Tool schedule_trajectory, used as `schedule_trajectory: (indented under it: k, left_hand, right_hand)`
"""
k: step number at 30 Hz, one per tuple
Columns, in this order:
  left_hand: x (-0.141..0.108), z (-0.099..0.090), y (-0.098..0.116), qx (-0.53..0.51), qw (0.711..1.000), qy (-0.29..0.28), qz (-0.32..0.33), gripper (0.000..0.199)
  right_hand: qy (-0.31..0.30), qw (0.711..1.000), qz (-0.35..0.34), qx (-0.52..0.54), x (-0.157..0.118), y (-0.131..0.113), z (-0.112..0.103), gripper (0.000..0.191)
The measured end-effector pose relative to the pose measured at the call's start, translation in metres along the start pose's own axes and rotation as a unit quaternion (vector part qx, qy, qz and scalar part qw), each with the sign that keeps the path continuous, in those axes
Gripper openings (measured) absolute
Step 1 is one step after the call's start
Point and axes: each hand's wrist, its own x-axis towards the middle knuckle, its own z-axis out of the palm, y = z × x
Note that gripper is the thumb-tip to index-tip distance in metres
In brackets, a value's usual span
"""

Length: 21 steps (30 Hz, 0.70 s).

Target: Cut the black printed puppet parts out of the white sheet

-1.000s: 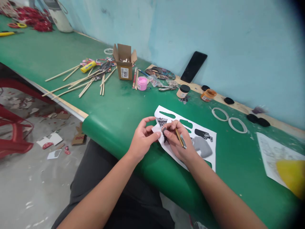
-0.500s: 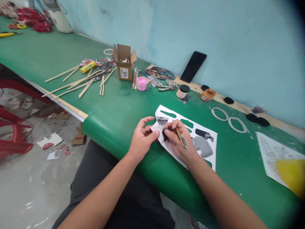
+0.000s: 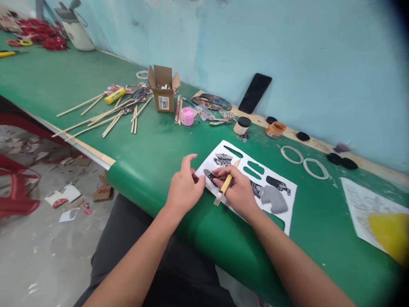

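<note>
Tabletop [image 3: 159, 147] free beyond left hand [image 3: 183, 186]; black-lidded jar [image 3: 242, 126] blocks behind sheet [image 3: 263, 179].

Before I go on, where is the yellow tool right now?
In the head view, just right of centre: the yellow tool is held in the right-hand grip, slanting across the near edge of the white sheet.

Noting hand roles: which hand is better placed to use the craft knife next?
Probably the right hand: it holds the craft knife over the printed sheet; the left hand shows no tool.
</note>
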Motion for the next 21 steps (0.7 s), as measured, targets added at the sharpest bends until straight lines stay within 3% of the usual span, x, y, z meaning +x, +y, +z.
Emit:
schedule_trajectory:
  k: [3,6,11,16,21]
  left_hand:
    - [0.003,-0.005,-0.003,0.123,0.991,-0.027,0.033,0.053]
    - [0.006,-0.008,-0.01,0.223,0.966,-0.031,0.128,0.036]
    - [0.02,-0.013,-0.023,0.221,0.935,-0.098,0.259,0.031]
    - [0.032,-0.013,-0.029,0.196,0.937,-0.138,0.253,0.027]
    - [0.034,-0.011,-0.029,0.177,0.95,-0.131,0.222,0.023]
  right_hand:
    - [-0.013,0.997,-0.034,-0.074,0.002,0.008,-0.001,0.01]
    - [-0.031,0.987,-0.061,-0.147,0.004,0.009,-0.001,0.006]
    - [-0.022,0.983,-0.026,-0.179,0.003,0.0,-0.002,0.016]
    - [-0.006,0.998,0.052,-0.045,0.01,-0.004,-0.012,0.042]
    - [-0.035,0.995,0.085,-0.033,0.02,-0.008,-0.015,0.033]
